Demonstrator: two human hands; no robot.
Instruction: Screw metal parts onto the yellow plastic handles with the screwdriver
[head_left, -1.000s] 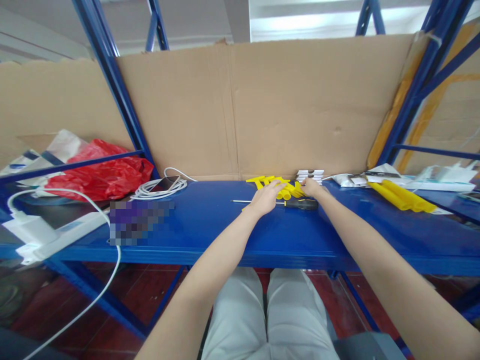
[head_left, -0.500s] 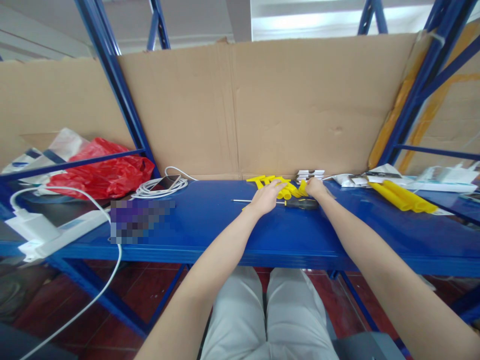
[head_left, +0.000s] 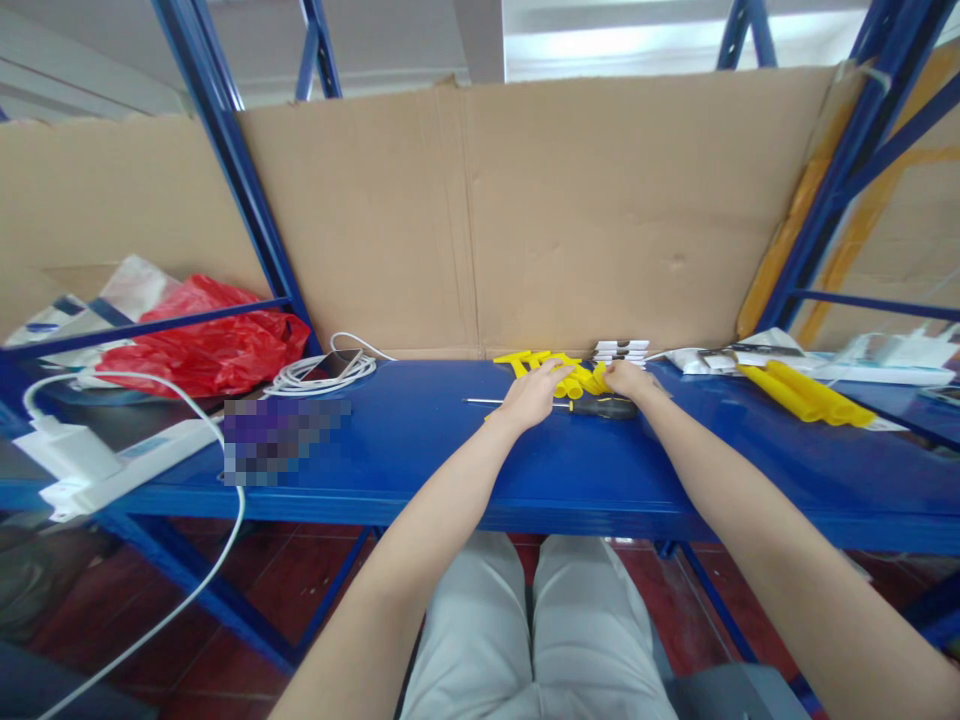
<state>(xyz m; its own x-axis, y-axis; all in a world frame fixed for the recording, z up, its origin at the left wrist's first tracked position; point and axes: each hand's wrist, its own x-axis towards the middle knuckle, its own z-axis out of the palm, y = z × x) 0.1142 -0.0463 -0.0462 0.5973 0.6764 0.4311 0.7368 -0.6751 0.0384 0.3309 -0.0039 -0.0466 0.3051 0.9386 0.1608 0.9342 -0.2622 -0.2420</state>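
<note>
Both my arms reach forward over a blue metal shelf [head_left: 450, 450]. My left hand [head_left: 531, 395] lies on a small pile of yellow plastic pieces [head_left: 574, 377], fingers stretched over them. My right hand [head_left: 628, 380] rests at the right end of the same pile, fingers curled on the pieces. A screwdriver with a black and yellow handle [head_left: 604, 407] lies on the shelf just in front of both hands, its thin shaft pointing left. A short stack of white parts [head_left: 619, 348] sits right behind my right hand.
A cardboard sheet [head_left: 585, 210] backs the shelf. A phone on a coiled white cable [head_left: 324, 371] and a red plastic bag [head_left: 196, 345] lie to the left, with a white power strip [head_left: 112, 460]. Long yellow tubes [head_left: 806, 392] and papers lie to the right. Blue rack posts [head_left: 240, 190] stand around.
My right hand has shifted a little on the yellow pieces, out to the right and back to the left. My left hand and the screwdriver stay where they were.
</note>
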